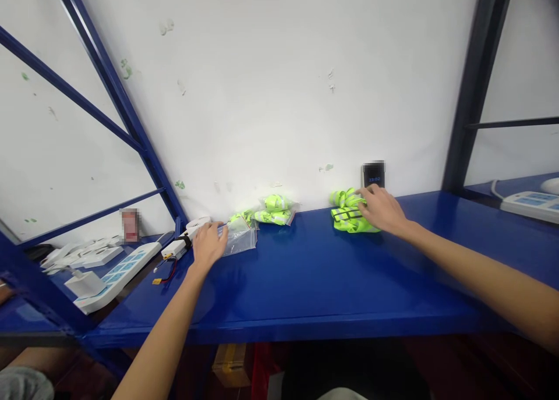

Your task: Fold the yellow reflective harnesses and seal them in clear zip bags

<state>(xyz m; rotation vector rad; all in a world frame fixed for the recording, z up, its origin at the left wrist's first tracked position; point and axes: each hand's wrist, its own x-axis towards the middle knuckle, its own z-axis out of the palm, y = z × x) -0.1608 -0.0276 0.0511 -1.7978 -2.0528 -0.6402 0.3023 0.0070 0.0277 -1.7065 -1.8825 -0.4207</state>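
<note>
Gather the green reflective bands [346,218], lying far right against the wall [279,97], fully under your right hand [382,209], which curls onto them, and let your left hand [208,244], pinching the clear bag [240,240] far left, hold its edge firmly.

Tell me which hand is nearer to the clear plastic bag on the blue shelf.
Left. The left hand touches the clear plastic bag at its left edge; the right hand is far off to its right, on the neon-yellow reflective bands.

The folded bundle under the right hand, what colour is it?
Bundle: neon yellow-green, grey stripes; head view.
</note>
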